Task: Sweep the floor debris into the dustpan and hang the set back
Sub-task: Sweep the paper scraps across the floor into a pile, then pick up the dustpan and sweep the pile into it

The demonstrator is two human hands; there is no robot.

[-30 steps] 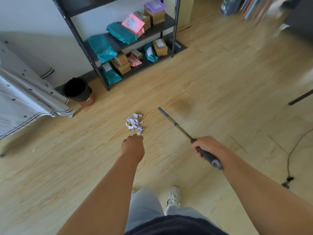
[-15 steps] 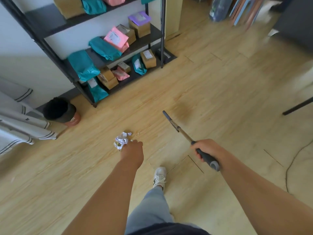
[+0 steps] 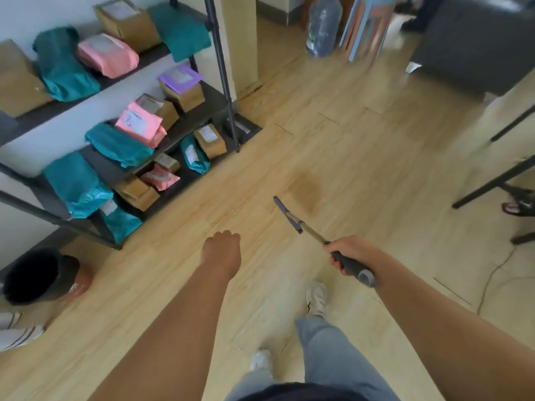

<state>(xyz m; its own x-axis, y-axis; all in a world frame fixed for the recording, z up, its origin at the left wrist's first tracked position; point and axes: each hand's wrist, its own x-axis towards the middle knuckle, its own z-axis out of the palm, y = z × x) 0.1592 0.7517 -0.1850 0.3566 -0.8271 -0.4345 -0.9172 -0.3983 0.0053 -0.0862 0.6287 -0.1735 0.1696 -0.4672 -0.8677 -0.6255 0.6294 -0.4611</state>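
Note:
My right hand [image 3: 346, 257] grips the grey rubber grip of a long thin handle [image 3: 307, 228]. The handle slants up and left over the wooden floor and ends in a dark tip [image 3: 277, 201], with a dark clip partway along it. No broom head or dustpan shows. My left hand [image 3: 222, 250] is stretched forward over the floor with its back toward me and its fingers curled under, out of sight. The pile of paper debris is not in view.
A black shelf rack [image 3: 223, 82] with teal, pink and cardboard parcels stands at the left. A black bin [image 3: 37, 274] sits on the floor at the lower left. Black table legs [image 3: 492, 183], a sandalled foot [image 3: 518, 202] and a floor cable [image 3: 492, 282] are at the right.
The view has swung right and forward. The shelf rack now looks larger and nearer, the bin slid to the lower left, and the paper debris went out of sight. My right hand's grip is unchanged.

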